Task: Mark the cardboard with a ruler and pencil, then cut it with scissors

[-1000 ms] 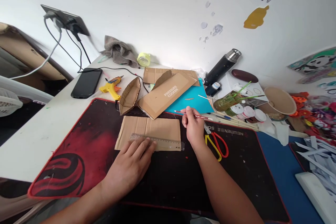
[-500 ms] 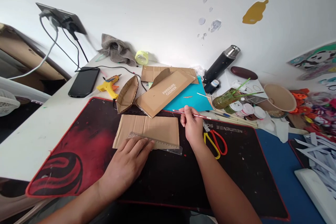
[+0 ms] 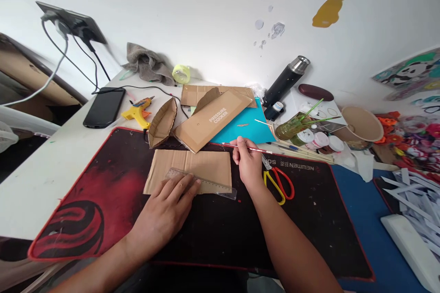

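Note:
My left hand (image 3: 168,203) lies with its outstretched fingers on a clear plastic ruler (image 3: 209,183), pressing it down. Under the ruler is a rectangular piece of cardboard (image 3: 192,161), and the ruler slants across its lower part, one corner sticking out past the near edge. In a pinch between thumb and fingers, my right hand (image 3: 247,162) holds a thin reddish pencil (image 3: 259,149) just right of the cardboard, raised and roughly level. Scissors (image 3: 279,183) with red and yellow handles rest on the black desk mat (image 3: 220,233) beside my right wrist.
Behind the cardboard lie a leaf-shaped cardboard form (image 3: 162,123), a "PRESSURE COOKER" cardboard panel (image 3: 213,119) and a blue sheet (image 3: 263,130). A yellow glue gun (image 3: 137,113) and a phone (image 3: 104,107) are at left. A black flask (image 3: 287,80) and several small jars (image 3: 319,140) stand at right.
The view has shifted slightly to the right. The ruler and my left hand have edged a little farther up the cardboard. My right hand still pinches the pencil in much the same place.

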A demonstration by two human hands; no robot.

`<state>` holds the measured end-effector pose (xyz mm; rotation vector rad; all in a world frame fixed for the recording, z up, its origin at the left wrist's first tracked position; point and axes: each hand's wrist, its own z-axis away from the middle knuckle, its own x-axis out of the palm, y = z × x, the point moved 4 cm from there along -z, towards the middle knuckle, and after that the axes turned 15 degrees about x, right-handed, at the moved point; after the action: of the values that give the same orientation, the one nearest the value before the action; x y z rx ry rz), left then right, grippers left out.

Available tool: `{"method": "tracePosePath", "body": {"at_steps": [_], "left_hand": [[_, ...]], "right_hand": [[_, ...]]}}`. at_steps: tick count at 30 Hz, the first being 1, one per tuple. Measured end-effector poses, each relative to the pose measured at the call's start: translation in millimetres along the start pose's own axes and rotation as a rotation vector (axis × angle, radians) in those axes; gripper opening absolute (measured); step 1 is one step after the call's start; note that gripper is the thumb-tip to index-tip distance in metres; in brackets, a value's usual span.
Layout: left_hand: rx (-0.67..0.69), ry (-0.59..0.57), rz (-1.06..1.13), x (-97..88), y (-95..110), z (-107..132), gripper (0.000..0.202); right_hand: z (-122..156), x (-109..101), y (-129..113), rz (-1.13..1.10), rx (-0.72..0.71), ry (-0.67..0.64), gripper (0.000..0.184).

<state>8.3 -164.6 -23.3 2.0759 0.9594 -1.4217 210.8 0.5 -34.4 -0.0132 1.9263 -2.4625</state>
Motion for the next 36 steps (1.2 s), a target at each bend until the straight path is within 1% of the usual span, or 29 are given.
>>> {"method": "tracePosePath", "body": {"at_steps": [6,15,26,33,36], "left_hand": [[0.000,-0.024,0.006,1.8,0,2,0.042],[-0.013,0.002,0.004,-0.5,-1,-4,0.040],[0.025,0.002,0.063,0.6,-18,-5,0.033],[0.023,0.007,0.079,0.4,-19,-6,0.034],[0.016,0.016,0.054,-0.1,-17,-6,0.035]], "right_hand": [[2,1,-1,0.000,0.004,-0.001,0.057],[1,1,-1,-0.054,0.012,-0.009,0.055],[2,-1,3,-0.045,-0.001,0.004,0.053],[4,-1,1,-0.048,-0.005,0.007,0.053],[5,0,-1,-0.038,-0.004,0.009,0.056]]}}
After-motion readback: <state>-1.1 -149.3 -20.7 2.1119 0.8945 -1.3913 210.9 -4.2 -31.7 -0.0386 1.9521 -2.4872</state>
